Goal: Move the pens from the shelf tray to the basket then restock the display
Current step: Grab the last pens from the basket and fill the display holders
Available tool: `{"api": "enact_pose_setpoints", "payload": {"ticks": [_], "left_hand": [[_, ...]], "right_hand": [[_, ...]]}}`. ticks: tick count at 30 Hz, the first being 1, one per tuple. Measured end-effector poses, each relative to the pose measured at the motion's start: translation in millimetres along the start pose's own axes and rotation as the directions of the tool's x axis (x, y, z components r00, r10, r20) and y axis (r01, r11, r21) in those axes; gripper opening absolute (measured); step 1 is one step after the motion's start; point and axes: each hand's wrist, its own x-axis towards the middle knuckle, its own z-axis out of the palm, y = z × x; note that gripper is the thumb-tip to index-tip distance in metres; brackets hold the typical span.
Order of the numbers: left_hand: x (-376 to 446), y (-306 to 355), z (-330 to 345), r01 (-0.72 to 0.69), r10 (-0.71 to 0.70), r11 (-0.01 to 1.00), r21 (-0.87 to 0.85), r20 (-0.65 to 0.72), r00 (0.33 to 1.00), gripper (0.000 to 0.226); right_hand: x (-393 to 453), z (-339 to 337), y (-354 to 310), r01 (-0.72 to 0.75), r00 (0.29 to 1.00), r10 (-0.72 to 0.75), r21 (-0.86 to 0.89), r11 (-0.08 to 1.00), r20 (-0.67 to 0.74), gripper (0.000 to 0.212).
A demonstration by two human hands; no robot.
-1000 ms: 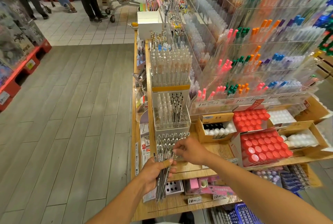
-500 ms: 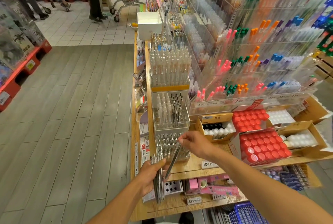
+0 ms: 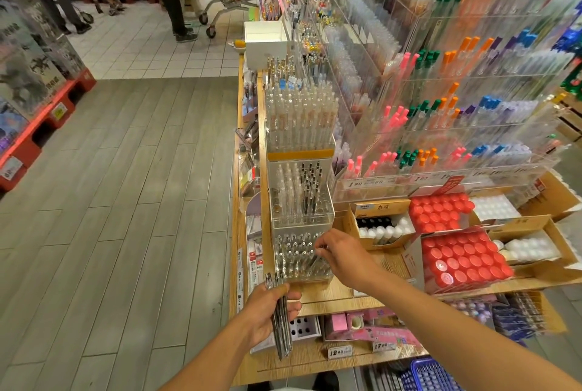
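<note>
A bundle of pens (image 3: 281, 324) is gripped upright in the left hand (image 3: 267, 315), fingers curled round it, just in front of the clear tray (image 3: 302, 260) on the wooden shelf (image 3: 327, 293). A single pen (image 3: 311, 261) is pinched between the fingertips of the right hand (image 3: 341, 253), which is held over the tray's near right corner, the pen slanting down among those standing in the tray. The blue basket (image 3: 428, 375) is seen below the shelf, right of the tray, well apart from both hands.

wooden shelf (image 3: 324, 294) under clear pen tray (image 3: 302, 260), cardboard boxes (image 3: 378, 227)
</note>
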Motion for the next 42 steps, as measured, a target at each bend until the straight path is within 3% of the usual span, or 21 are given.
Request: {"api": "enact_pose_setpoints", "payload": {"ticks": [7,12,23,28,32,35,42], "left_hand": [[3,-2,0,-0.002,0.002,1.000,-0.005,-0.008,1.000,0.033],[3,-1,0,0.000,0.001,1.000,-0.029,0.004,1.000,0.040],[3,4,1,-0.058,0.058,0.998,0.001,0.032,0.998,0.060],[0,7,-1,-0.075,0.079,0.997,-0.032,0.114,0.990,0.054],[0,11,-5,-0.075,0.100,0.990,-0.122,0.217,0.971,0.059],[-1,15,-8,-0.061,0.096,0.990,-0.127,0.296,0.950,0.062],[-2,17,-3,-0.031,0.071,0.990,-0.134,0.303,0.950,0.045]], "right_hand": [[2,16,-1,0.065,0.997,-0.058,-0.150,0.987,0.047,0.018],[-1,23,-4,0.031,0.997,-0.019,-0.152,0.988,0.077,0.018],[4,35,-18,0.052,0.998,-0.044,-0.299,0.953,0.032,0.014],[8,26,-18,0.090,0.984,-0.087,-0.016,0.996,0.153,0.034],[10,14,-22,-0.073,0.963,-0.022,0.338,0.938,0.270,0.039],[11,8,-22,-0.167,0.951,-0.004,0.523,0.836,0.309,0.033],[4,6,-22,-0.236,0.962,0.061,0.699,0.675,0.266,0.008]]}}
